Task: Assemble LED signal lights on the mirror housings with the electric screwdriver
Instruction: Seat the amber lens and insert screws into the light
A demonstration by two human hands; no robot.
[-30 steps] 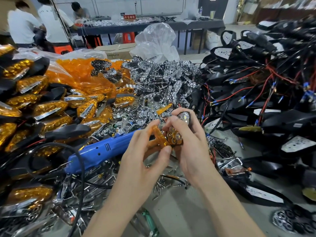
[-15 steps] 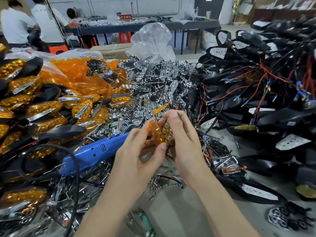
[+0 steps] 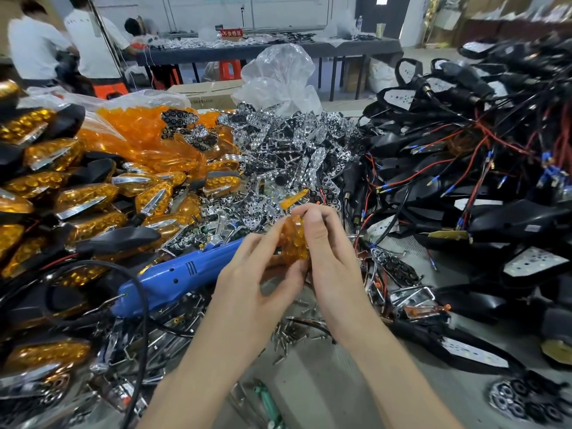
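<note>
An amber signal lens (image 3: 293,243) with a chrome reflector behind it sits between both hands at the centre. My left hand (image 3: 257,274) pinches its lower left edge with thumb and fingers. My right hand (image 3: 325,246) grips its right side, fingers curled over the top. The blue electric screwdriver (image 3: 182,274) lies on the table just left of my left hand, its black cable looping toward me. Black mirror housings (image 3: 510,218) with red and black wires are piled on the right.
Finished amber-fronted mirrors (image 3: 77,196) are stacked at the left. Loose amber lenses (image 3: 139,134) and chrome reflectors (image 3: 294,144) heap up behind. Loose screws (image 3: 291,332) lie under my hands, and a green-handled tool (image 3: 266,400) is near the front edge. People stand at a far table.
The chrome reflector and amber lens, held slightly apart a second ago, have been pressed together. Both hands have closed in round the joined piece and turned it edge-on.
</note>
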